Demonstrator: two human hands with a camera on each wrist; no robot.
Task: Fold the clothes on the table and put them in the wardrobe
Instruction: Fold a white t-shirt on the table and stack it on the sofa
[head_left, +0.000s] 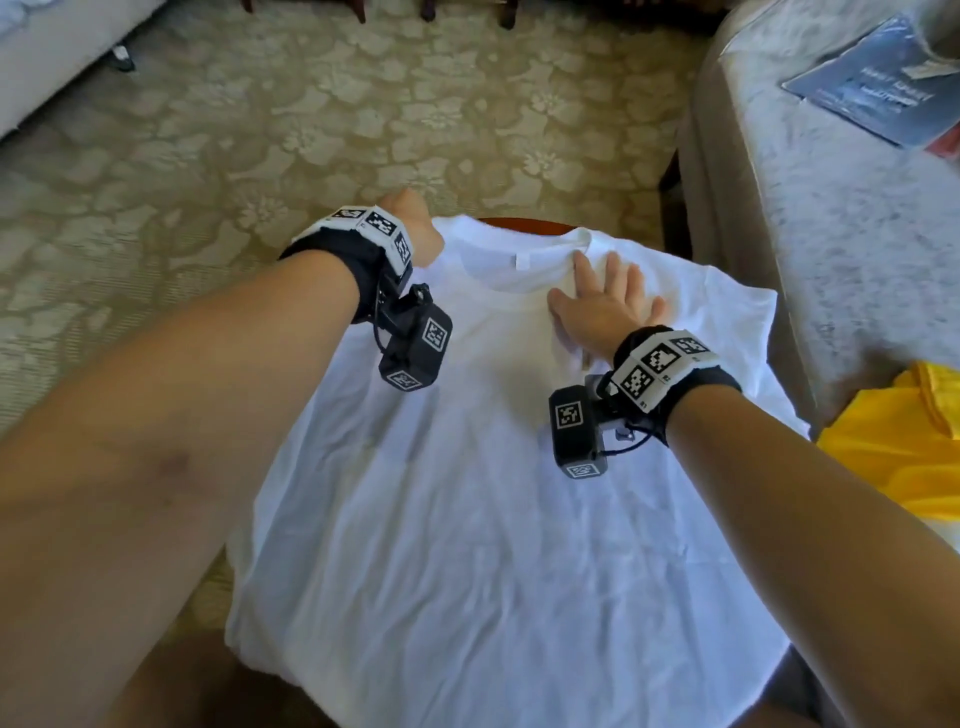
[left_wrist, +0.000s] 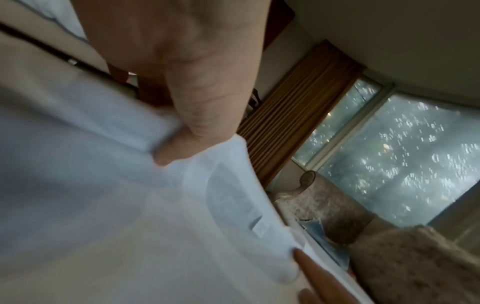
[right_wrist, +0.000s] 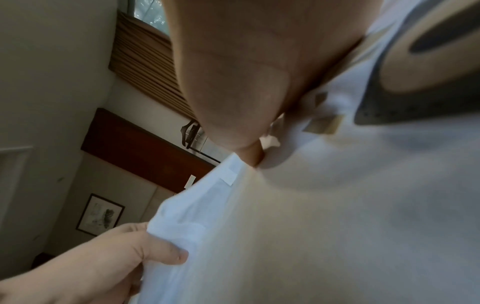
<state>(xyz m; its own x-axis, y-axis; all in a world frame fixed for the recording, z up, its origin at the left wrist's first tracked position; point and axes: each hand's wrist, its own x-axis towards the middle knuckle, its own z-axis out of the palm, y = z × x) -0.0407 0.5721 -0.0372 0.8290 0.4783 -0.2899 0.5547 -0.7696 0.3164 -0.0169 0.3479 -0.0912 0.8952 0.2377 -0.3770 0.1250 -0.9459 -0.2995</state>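
1. Head view: a white T-shirt (head_left: 467, 467) lies spread flat over a small round bench (head_left: 530, 224), collar at the far side; only a sliver of the bench's dark wood rim shows beyond the collar.
2. The left hand (head_left: 415, 228) is at the shirt's far left shoulder corner, its grip closed on the fabric edge there.
3. The right hand (head_left: 605, 301) lies flat on the shirt just right of the collar, fingers straight and spread, pressing the cloth down and holding nothing.
4. A yellow garment (head_left: 904, 447) lies to the right of the bench, beside a grey speckled sofa (head_left: 841, 208) that bears a blue booklet (head_left: 872, 83). A patterned carpet (head_left: 311, 114) covers the floor beyond.
5. Left wrist view: thumb and a finger of the left hand (left_wrist: 192, 115) pinch a fold of the white T-shirt (left_wrist: 103, 205); the image is blurred. A window (left_wrist: 402, 154) and brown curtain (left_wrist: 293, 115) show behind.
6. Right wrist view: the right hand (right_wrist: 233, 86) rests with its palm on the white T-shirt (right_wrist: 337, 216), while the left hand (right_wrist: 116, 257) grips the shirt's edge at the near left.
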